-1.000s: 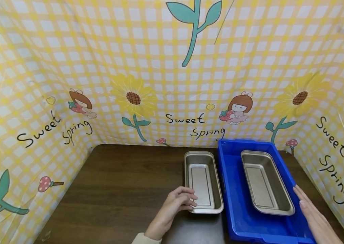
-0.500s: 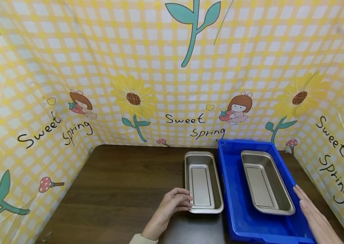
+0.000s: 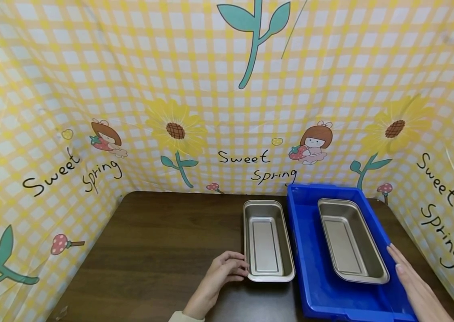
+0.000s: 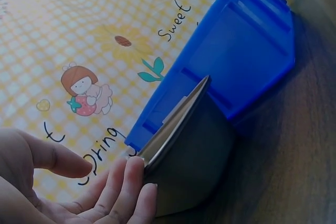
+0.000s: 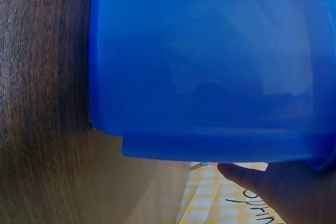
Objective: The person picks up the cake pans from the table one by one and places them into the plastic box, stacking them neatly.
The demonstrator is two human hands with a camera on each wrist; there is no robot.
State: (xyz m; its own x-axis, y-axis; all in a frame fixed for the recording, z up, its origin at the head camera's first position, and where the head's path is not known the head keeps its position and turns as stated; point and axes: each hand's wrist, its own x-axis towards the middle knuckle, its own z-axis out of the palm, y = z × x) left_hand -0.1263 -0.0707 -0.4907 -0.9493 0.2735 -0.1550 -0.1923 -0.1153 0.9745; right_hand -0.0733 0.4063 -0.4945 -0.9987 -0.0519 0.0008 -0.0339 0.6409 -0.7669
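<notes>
A metal loaf pan (image 3: 265,246) stands on the table left of a blue plastic tray (image 3: 311,268). My left hand (image 3: 220,273) is at the near left corner of that pan. In the left wrist view the fingertips (image 4: 135,169) meet the pan's outer rim, and the thumb stays apart from it. Inside the tray a second loaf pan (image 3: 345,246) lies slightly askew, toward the right wall. My right hand (image 3: 416,286) rests along the tray's right side with straight fingers. The right wrist view has this hand (image 5: 294,187) dark beside the tray wall (image 5: 210,66).
The dark wood table (image 3: 162,232) stretches to the left of the pans. Yellow checked cloth (image 3: 227,103) with printed flowers closes off the back and both sides. The tray's far end is close to the back cloth.
My left hand has drawn back leftward, from over the left pan's near corner to its outer left edge. Both pans, the tray and my right hand stay where they were.
</notes>
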